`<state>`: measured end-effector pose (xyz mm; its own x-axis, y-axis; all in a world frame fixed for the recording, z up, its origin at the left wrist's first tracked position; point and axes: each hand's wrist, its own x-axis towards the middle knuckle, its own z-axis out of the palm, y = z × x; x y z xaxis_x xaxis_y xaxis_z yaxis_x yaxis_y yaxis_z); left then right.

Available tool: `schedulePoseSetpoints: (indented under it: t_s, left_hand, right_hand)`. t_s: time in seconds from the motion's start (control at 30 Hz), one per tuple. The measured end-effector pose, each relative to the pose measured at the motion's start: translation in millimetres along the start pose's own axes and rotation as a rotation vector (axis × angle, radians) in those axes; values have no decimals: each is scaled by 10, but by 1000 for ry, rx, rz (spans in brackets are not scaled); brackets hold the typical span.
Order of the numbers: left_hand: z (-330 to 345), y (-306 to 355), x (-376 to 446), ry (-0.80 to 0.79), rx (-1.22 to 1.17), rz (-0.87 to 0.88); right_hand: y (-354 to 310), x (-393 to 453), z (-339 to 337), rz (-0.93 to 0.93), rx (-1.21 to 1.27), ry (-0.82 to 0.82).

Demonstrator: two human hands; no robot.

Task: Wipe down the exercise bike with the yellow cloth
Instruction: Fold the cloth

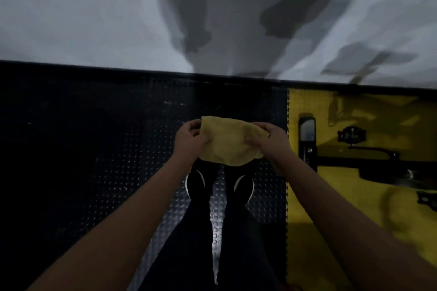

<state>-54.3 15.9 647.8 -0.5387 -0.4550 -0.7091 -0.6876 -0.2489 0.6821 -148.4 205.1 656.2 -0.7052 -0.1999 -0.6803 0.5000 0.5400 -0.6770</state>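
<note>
A person standing on black studded rubber flooring point(94, 149) holds a folded soft yellow cloth point(230, 140) pinched between left hand point(191, 140) and right hand point(272, 142) above their shoes, while the black metal exercise bike base point(354, 163) to the right looks untouched, so wiping seems not yet begun.

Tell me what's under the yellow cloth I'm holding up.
Below the yellow cloth, held between left hand and right hand, are two dark shoes on the studded black floor mat. The cloth covers the shoe tips and the mat just ahead of them.
</note>
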Motion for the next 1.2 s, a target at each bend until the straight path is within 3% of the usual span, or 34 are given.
schedulePoseSetpoints:
  t_s: [0.3,0.57,0.87,1.2]
  left_hand:
    - [522,-1333,918,-27,237,-17]
    - [864,-2600,1517,33,323,-13]
    - [1014,-2998,2711,57,327,-16]
    - [1273,-3157,3679,-31,367,-93]
  right_hand:
    - [1437,785,222,119,-72,124]
    - [2571,1555,666,122,-206,92]
    - [3096,2627,914,169,-129,44]
    - [3375,3459,1009,233,-73,35]
